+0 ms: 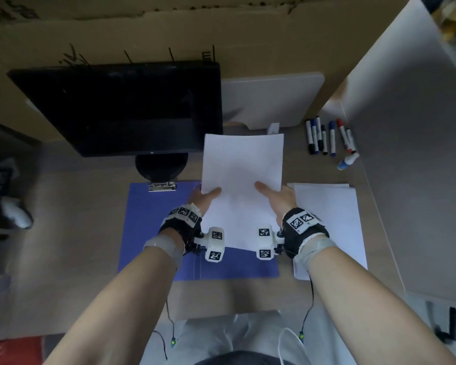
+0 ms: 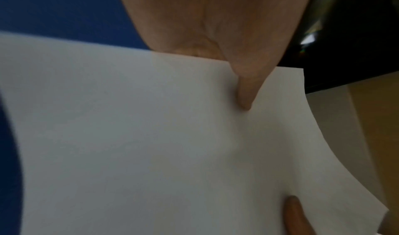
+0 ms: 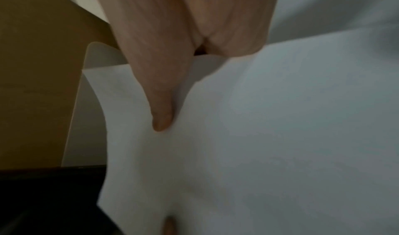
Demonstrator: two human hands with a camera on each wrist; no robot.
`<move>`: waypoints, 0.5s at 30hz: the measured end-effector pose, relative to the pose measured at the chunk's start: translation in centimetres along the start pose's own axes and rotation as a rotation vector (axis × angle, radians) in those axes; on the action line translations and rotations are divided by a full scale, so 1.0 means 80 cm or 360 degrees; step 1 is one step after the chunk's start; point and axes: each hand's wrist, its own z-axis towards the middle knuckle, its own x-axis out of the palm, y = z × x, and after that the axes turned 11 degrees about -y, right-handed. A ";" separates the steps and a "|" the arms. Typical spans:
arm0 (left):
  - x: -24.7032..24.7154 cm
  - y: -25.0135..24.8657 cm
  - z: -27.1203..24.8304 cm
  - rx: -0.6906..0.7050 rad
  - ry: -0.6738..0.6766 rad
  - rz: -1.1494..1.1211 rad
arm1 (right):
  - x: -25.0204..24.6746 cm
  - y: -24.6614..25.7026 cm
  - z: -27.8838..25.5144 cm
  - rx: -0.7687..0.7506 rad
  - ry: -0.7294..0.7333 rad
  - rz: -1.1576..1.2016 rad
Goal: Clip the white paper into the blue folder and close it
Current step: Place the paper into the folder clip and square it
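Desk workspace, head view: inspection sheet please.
Surface: light wooden desk, partly covered.
Job's things: open blue folder lies flat, metal clip at its far edge; white paper sheet held above it, unclipped.
Clutter: row of marker pens; stack of white paper right of the folder; black monitor.
Grips: left hand and right hand each pinch a side edge of the sheet.
Cables: thin black wires hang from both wrist rigs.
Surroundings: brown cardboard wall, white board at right.
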 end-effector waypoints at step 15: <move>0.037 0.144 -0.019 -0.0400 0.0179 0.0459 | -0.013 -0.114 -0.017 0.0196 0.0286 -0.0807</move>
